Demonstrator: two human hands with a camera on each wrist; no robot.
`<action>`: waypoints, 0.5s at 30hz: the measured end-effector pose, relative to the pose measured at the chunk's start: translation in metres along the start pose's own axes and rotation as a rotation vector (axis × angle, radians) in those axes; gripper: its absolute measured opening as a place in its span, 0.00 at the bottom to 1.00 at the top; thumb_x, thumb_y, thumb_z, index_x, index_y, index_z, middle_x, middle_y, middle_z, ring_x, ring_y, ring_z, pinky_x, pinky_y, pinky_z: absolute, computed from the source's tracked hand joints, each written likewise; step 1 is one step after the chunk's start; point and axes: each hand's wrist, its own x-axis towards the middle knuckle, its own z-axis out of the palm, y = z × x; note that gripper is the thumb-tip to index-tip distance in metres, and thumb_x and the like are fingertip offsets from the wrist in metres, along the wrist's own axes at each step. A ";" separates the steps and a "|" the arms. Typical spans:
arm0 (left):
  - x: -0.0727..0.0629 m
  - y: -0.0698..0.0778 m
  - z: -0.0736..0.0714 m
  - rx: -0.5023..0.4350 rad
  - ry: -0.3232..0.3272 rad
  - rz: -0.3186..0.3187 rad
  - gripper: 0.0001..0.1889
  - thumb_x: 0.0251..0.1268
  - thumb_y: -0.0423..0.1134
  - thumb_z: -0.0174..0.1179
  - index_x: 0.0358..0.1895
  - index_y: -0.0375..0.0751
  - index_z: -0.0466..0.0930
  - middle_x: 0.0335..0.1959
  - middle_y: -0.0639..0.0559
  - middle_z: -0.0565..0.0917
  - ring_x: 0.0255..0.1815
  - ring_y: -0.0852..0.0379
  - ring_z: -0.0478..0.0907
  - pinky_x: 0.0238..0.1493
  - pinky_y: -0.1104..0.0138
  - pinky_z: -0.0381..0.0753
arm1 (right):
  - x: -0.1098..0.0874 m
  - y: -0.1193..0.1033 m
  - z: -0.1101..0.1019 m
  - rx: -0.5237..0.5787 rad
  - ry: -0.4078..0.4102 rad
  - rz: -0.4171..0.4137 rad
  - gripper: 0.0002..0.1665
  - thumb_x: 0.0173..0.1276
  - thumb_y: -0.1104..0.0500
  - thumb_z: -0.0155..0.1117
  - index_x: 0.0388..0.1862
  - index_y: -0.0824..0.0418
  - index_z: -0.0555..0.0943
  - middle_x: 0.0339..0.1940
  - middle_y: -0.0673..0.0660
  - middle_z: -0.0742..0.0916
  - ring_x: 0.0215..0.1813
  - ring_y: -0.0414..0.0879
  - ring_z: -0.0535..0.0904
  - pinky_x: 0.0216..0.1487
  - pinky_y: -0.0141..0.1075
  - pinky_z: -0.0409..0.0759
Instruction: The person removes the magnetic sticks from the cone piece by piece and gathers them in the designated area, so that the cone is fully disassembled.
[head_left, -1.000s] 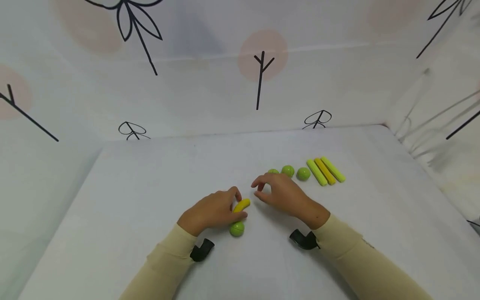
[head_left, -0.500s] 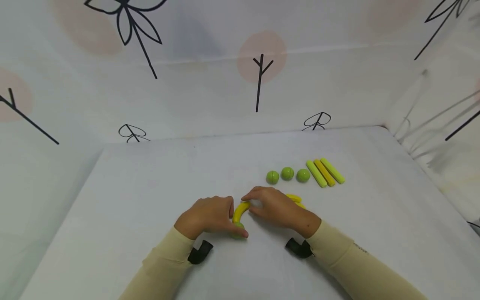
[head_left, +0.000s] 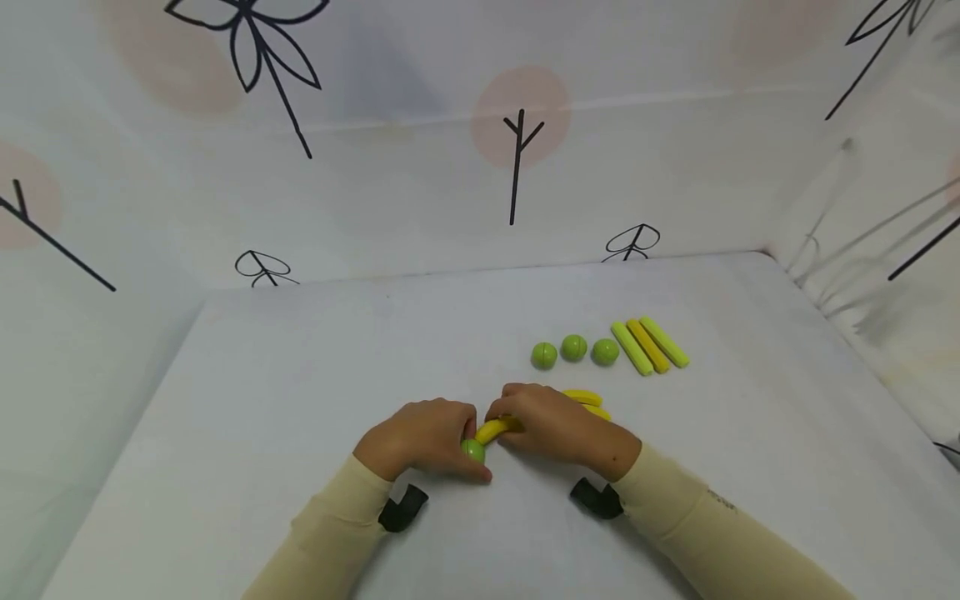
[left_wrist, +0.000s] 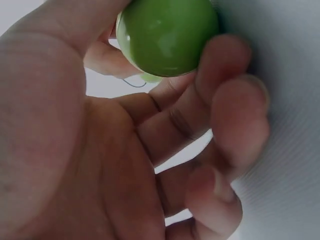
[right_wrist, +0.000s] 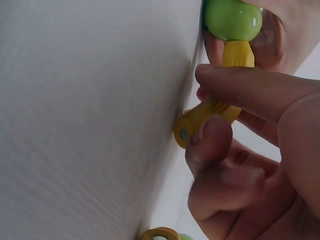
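Note:
My left hand grips a glossy green ball low over the white tabletop; in the left wrist view the ball sits between thumb and curled fingers. My right hand pinches a curved yellow rod between thumb and fingers. One end of the rod meets the ball in the right wrist view. Its other end shows a small grey disc. Part of the rod is hidden behind the right thumb and fingers.
More curved yellow rods lie just behind the right hand, partly covered by it. Farther back are three green balls and, to their right, three straight sticks, two yellow-green and one darker yellow. White patterned cloth walls surround the tabletop.
My right hand came left and down and took hold of the curved yellow rod, which has swung toward the right. My left hand shifted from the rod to the green ball.

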 end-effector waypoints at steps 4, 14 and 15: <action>0.000 -0.002 -0.001 -0.016 -0.006 0.020 0.23 0.46 0.59 0.76 0.30 0.51 0.73 0.22 0.59 0.73 0.24 0.61 0.69 0.26 0.67 0.64 | 0.000 -0.002 -0.002 -0.004 -0.017 -0.004 0.12 0.63 0.61 0.74 0.46 0.56 0.87 0.36 0.45 0.84 0.37 0.37 0.75 0.42 0.28 0.77; 0.001 0.000 -0.004 -0.069 -0.012 0.096 0.19 0.49 0.53 0.77 0.32 0.53 0.74 0.23 0.59 0.74 0.27 0.60 0.69 0.28 0.68 0.65 | -0.003 -0.001 -0.013 -0.063 -0.067 -0.017 0.07 0.64 0.59 0.73 0.38 0.53 0.83 0.29 0.41 0.82 0.32 0.36 0.72 0.38 0.28 0.74; 0.001 0.000 -0.004 -0.071 -0.015 0.099 0.19 0.49 0.52 0.77 0.32 0.54 0.74 0.23 0.59 0.74 0.27 0.61 0.69 0.28 0.68 0.65 | -0.003 -0.001 -0.014 -0.067 -0.076 -0.021 0.06 0.64 0.59 0.73 0.37 0.53 0.83 0.29 0.41 0.82 0.32 0.36 0.73 0.38 0.28 0.74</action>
